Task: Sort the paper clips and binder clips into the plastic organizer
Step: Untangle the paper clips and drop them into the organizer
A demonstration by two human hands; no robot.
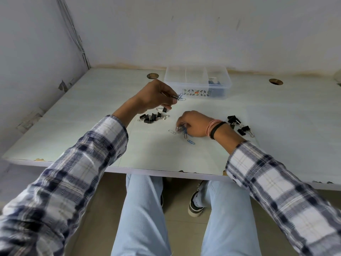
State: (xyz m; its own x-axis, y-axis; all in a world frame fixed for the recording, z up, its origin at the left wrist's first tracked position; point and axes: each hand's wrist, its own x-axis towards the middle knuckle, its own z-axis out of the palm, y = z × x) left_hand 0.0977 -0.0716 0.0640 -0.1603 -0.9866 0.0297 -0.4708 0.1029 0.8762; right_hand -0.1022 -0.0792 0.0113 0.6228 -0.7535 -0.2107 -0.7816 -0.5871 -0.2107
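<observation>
A clear plastic organizer [219, 85] stands at the back of the white table, with blue paper clips [214, 82] in its right compartment. My left hand [156, 97] is raised just left of it, pinching a bunch of paper clips [178, 97]. My right hand [195, 124] rests on the table, fingers closed on a cluster of paper clips [182, 129]. Loose paper clips lie beside it, one [172, 131] to the left and one [191, 142] in front. Black binder clips sit in one group [150, 117] below my left hand and another group [239, 124] to the right of my right wrist.
The white table [276, 126] meets walls at the back and left. Two round cable holes [152, 76] [275, 81] lie near its back edge. The front edge [166, 172] is chipped; my legs and shoes show below it.
</observation>
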